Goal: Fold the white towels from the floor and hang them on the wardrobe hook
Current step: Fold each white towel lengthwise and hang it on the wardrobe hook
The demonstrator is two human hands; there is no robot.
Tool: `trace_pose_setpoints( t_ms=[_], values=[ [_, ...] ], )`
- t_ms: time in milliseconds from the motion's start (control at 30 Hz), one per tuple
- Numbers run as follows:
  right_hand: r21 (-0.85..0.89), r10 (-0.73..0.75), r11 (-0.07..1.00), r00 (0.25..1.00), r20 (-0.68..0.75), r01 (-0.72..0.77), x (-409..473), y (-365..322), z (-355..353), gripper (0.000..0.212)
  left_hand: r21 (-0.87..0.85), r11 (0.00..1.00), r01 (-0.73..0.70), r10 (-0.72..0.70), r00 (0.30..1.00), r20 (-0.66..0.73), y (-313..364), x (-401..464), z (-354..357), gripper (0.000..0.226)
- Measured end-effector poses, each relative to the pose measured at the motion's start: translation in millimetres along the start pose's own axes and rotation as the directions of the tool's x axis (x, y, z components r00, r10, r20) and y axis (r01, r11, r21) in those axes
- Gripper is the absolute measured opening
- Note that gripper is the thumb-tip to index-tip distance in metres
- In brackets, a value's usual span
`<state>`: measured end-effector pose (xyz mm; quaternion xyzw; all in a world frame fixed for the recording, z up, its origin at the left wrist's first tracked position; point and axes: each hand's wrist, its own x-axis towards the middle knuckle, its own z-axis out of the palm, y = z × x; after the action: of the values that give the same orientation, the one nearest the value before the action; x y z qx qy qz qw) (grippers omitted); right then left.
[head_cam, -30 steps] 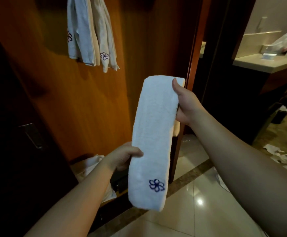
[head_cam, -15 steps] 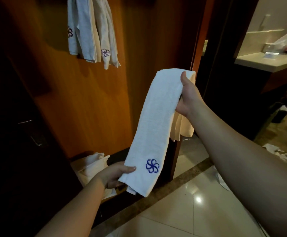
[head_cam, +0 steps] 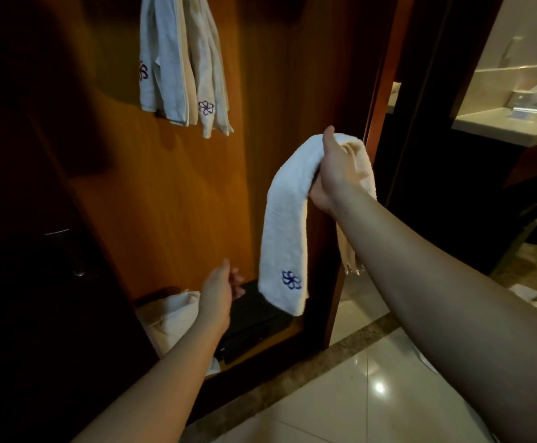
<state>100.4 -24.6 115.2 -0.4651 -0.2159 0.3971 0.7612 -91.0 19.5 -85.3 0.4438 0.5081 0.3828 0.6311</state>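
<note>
The right hand [head_cam: 336, 174] holds the folded white towel [head_cam: 288, 219] draped over it at the middle, thumb on top and fingers curled beneath, so the two halves hang down on either side. The near half, with a blue flower mark at its lower end, hangs in front of the wooden wardrobe wall [head_cam: 171, 193]; the far half shows only as a cream edge behind the wrist. The left hand [head_cam: 220, 290] is lower and to the left, apart from the towel, fingers loosely spread and holding nothing.

The towel looks soft, limp and light; it sags wherever it is unsupported and probably will not keep its fold unless carried at the fold line. Terry cloth should grip well, so slipping seems a smaller worry than the layers sliding apart. Holding it at the middle suits draping it over the hook, which is out of view above. Other towels [head_cam: 182, 62] already hang up and to the left against the wall, and more white cloth [head_cam: 171, 318] lies on the wardrobe's bottom shelf.
</note>
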Motion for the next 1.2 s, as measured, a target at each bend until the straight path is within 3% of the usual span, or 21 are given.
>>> trace_pose_setpoints(
  t_ms=[33, 133, 267, 433, 533, 633, 767, 833, 933, 967, 1033, 1067, 1133, 1200],
  values=[
    [-0.039, -0.003, 0.999, 1.0, 0.023, 0.004, 1, -1, 5, 0.053, -0.052, 0.997, -0.062, 0.068, 0.989, 0.134, 16, -15, 13, 0.053],
    [-0.208, -0.006, 0.978, 0.999, 0.044, 0.015, -3, -7, 24, 0.073, -0.12, 0.972, -0.202, 0.234, 0.857, 0.458, 51, -56, 52, 0.083],
    [-0.391, -0.126, 0.908, 0.988, 0.089, 0.151, -10, -22, 43, 0.076, -0.123, 0.95, -0.288, 0.303, 0.747, 0.592, 81, -80, 99, 0.105],
    [-0.404, -0.227, 0.873, 0.961, 0.16, 0.273, -16, -54, 52, 0.087, -0.133, 0.908, -0.397, 0.407, 0.764, 0.5, 118, -94, 139, 0.102],
    [-0.369, -0.23, 0.882, 0.951, 0.207, 0.293, -19, -72, 51, 0.088, -0.11, 0.888, -0.447, 0.455, 0.816, 0.357, 127, -87, 153, 0.131],
    [-0.352, -0.237, 0.88, 0.937, 0.258, 0.32, -13, -84, 42, 0.087, -0.14, 0.799, -0.585, 0.598, 0.798, 0.072, 139, -72, 153, 0.094],
    [-0.322, -0.235, 0.884, 0.918, 0.32, 0.339, -9, -89, 29, 0.091, -0.284, 0.689, -0.667, 0.636, 0.744, -0.205, 152, -66, 162, 0.078],
    [-0.335, -0.252, 0.868, 0.906, 0.34, 0.367, -11, -88, 28, 0.096, -0.206, 0.722, -0.661, 0.642, 0.751, -0.158, 154, -67, 171, 0.075],
    [-0.377, -0.269, 0.836, 0.896, 0.353, 0.399, -12, -85, 26, 0.089, -0.238, 0.847, -0.475, 0.501, 0.863, 0.06, 156, -63, 184, 0.12],
    [-0.373, -0.286, 0.828, 0.888, 0.36, 0.418, -10, -84, 25, 0.076, -0.238, 0.869, -0.433, 0.462, 0.883, 0.083, 156, -60, 189, 0.122],
    [-0.374, -0.294, 0.816, 0.874, 0.386, 0.44, -6, -84, 22, 0.063, -0.197, 0.889, -0.414, 0.428, 0.903, 0.033, 154, -61, 199, 0.104],
    [-0.375, -0.287, 0.817, 0.873, 0.394, 0.438, -7, -85, 20, 0.071, -0.26, 0.882, -0.393, 0.41, 0.912, 0.013, 154, -60, 202, 0.101],
    [-0.352, -0.267, 0.841, 0.881, 0.391, 0.411, -2, -89, 15, 0.107, -0.513, 0.839, -0.183, 0.278, 0.954, 0.114, 163, -58, 201, 0.114],
    [-0.335, -0.264, 0.852, 0.883, 0.387, 0.402, 4, -95, 10, 0.115, -0.663, 0.734, -0.148, 0.279, 0.956, 0.096, 174, -56, 195, 0.119]
  ],
)
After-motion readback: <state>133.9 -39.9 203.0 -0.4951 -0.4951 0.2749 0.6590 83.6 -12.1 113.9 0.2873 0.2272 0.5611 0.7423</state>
